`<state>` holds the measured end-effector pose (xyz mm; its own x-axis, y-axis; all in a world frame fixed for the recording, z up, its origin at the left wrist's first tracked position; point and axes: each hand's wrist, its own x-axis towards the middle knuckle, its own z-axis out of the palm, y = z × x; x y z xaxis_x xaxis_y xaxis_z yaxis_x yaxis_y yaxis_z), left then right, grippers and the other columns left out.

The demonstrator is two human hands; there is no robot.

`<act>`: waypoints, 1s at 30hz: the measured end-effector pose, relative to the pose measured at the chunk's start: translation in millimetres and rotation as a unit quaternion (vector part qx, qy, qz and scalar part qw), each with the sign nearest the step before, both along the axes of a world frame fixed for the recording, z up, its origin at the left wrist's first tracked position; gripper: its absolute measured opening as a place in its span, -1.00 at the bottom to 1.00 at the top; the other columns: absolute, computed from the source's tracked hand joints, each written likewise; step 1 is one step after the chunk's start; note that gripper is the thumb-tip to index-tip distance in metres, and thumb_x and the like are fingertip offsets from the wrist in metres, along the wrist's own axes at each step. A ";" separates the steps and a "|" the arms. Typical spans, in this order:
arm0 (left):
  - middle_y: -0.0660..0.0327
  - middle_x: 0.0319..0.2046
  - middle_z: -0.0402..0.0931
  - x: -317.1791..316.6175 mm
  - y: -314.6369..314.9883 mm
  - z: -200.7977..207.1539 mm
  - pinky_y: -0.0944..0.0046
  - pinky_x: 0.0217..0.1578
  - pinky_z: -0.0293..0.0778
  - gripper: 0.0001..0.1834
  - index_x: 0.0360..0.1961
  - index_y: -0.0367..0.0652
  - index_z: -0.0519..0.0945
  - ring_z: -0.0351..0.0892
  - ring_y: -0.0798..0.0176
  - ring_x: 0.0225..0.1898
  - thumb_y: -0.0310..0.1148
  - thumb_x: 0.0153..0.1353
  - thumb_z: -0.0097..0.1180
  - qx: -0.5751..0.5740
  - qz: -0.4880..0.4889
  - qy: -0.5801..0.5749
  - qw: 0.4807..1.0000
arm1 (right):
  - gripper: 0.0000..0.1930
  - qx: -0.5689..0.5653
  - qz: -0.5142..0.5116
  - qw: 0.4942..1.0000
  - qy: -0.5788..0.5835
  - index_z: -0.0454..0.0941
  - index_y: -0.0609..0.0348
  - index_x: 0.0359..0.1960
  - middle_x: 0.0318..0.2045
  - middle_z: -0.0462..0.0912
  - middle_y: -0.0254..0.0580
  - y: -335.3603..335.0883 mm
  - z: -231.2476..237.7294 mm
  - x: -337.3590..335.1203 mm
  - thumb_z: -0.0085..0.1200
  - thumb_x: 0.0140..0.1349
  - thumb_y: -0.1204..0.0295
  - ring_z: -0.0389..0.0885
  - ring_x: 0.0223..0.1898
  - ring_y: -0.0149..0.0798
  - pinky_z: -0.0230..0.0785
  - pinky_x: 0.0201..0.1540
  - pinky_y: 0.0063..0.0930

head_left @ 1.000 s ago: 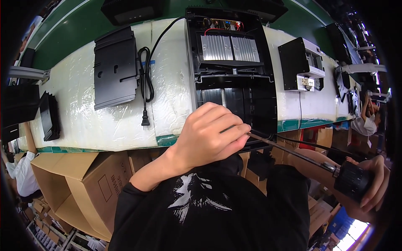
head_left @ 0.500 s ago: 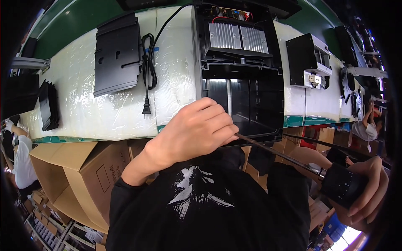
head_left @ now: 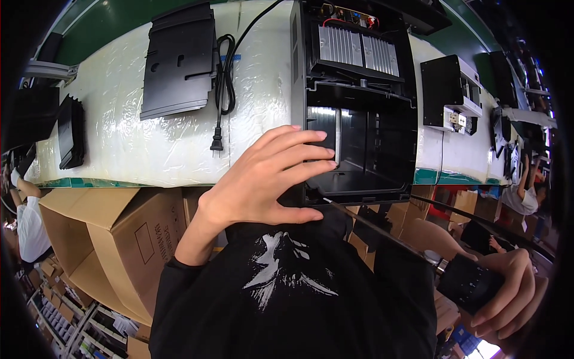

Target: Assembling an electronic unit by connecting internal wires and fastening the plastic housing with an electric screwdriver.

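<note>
My left hand (head_left: 269,176) is open, fingers spread and thumb apart, with nothing held. Its fingertips hang over the left side of the open compartment in a black machine housing (head_left: 409,143). At the lower right my right hand (head_left: 513,290) is closed around a power drill (head_left: 470,283) with a black numbered collar. The drill's long thin bit (head_left: 376,228) points up and left. Its tip lies by the near left corner of the housing, between my left thumb and fingers; whether it touches the housing I cannot tell.
Ribbed metal heat sinks (head_left: 359,49) sit in the housing's far part. A black panel (head_left: 178,66), a coiled power cord (head_left: 224,90) and stacked black parts (head_left: 71,133) lie left on the plastic-covered bench (head_left: 122,96). A black-and-white device (head_left: 441,93) stands right; a cardboard box (head_left: 113,239) is below.
My left hand has let go of the bit's end and spread its fingers. The drill, in my right hand, has shifted slightly left. The bench things sit a little higher and farther right in view.
</note>
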<state>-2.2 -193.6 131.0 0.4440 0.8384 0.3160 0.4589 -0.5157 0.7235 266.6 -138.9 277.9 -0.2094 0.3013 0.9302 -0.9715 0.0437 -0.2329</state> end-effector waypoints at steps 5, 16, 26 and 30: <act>0.27 0.07 0.42 6.4 -6.1 -7.8 -0.06 0.24 0.12 -0.35 0.02 -0.06 0.52 0.23 0.08 0.26 -0.10 -0.16 0.38 -0.009 0.001 0.010 1.000 | -0.65 -0.071 -0.256 0.960 -0.091 0.28 0.13 -0.66 -0.65 0.46 -0.39 -25.7 -5.8 -9.3 0.31 -0.02 0.47 0.47 -0.74 -0.55 0.44 -0.66 -0.85; 0.30 0.06 0.44 12.2 -8.6 -22.5 -0.06 0.21 0.17 -0.57 -0.26 0.00 0.56 0.29 0.07 0.22 -0.23 -0.24 0.41 0.011 0.014 -0.039 0.999 | -0.72 -0.111 -0.290 0.889 -0.337 0.36 0.34 -0.43 -0.62 0.46 -0.10 -46.5 -32.1 -27.8 0.10 0.06 0.33 0.50 -0.63 -0.19 0.49 -0.51 -0.44; 0.31 0.08 0.43 11.1 -13.2 -27.3 -0.03 0.20 0.18 -0.58 -0.26 0.02 0.57 0.30 0.10 0.22 -0.23 -0.24 0.40 0.012 0.027 -0.035 0.999 | -0.45 -0.145 -0.190 0.908 -0.344 0.42 0.48 -0.32 -0.47 0.54 0.23 -48.3 -68.8 -42.0 -0.34 0.23 0.09 0.55 -0.56 0.15 0.55 -0.49 -0.15; 0.36 0.06 0.46 13.1 -12.9 -29.2 -0.01 0.18 0.22 -0.57 -0.25 0.02 0.58 0.31 0.12 0.21 -0.22 -0.24 0.40 0.022 0.031 -0.035 0.999 | -0.34 -0.137 -0.150 0.911 -0.358 0.40 0.51 -0.28 -0.39 0.54 0.30 -46.7 -73.2 -40.5 -0.46 0.23 -0.01 0.54 -0.51 0.23 0.55 -0.48 -0.09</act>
